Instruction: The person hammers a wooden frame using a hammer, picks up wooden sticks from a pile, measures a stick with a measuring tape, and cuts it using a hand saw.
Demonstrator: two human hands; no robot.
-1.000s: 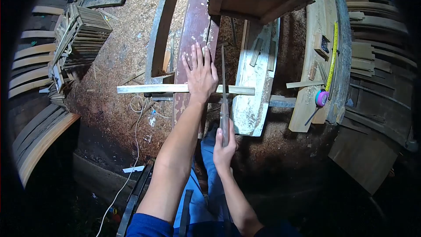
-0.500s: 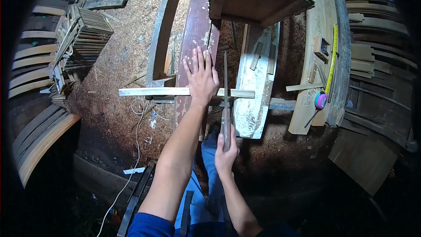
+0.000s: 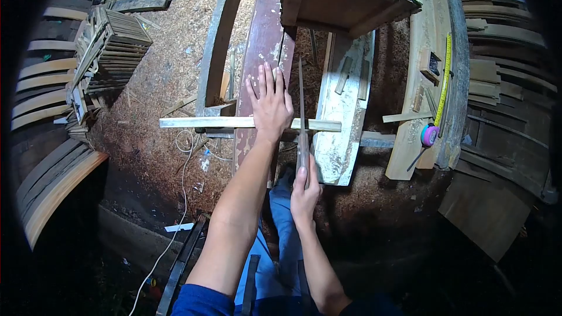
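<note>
A narrow pale wooden strip (image 3: 205,122) lies crosswise over a reddish-brown painted board (image 3: 261,41). My left hand (image 3: 272,108) rests flat on the strip and the board, fingers extended and pointing away from me. Just right of it, a hand saw (image 3: 302,99) stands edge-on across the strip, its blade pointing away. The fingers of my right hand (image 3: 305,193) are wrapped round the saw's handle. The strip's right end reaches over a whitish worn board (image 3: 336,152).
A wooden box frame (image 3: 345,0) stands ahead. On the right plank (image 3: 404,155) are a pink-and-blue tape measure (image 3: 429,135) with yellow tape extended and small wood pieces. Slatted wood (image 3: 123,41) is stacked left. A white cable (image 3: 185,199) crosses the shavings-covered floor.
The saw and my right hand moved slightly toward me, then slightly away again along the blade's line. My left hand stays on the strip.
</note>
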